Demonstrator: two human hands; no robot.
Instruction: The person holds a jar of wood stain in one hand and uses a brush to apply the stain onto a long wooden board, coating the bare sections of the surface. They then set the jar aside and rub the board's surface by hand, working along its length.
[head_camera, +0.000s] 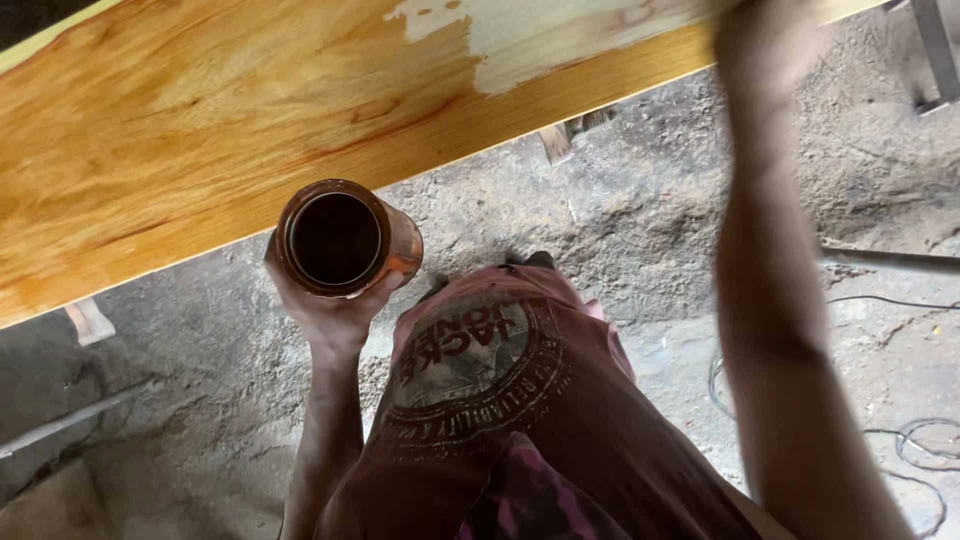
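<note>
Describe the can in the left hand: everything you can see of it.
The can is a round open tin with no lid, seen from above, held about upright. Its rim and side are smeared with reddish-brown stain, and the inside looks dark, with dark liquid or shadow. The left hand grips it from below and around the side. It sits just under the edge of the stained wooden board, above the dirt floor.

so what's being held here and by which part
The left hand cups a stain-smeared jar from below, around its lower body. The right hand is blurred; its grip cannot be told.
</note>
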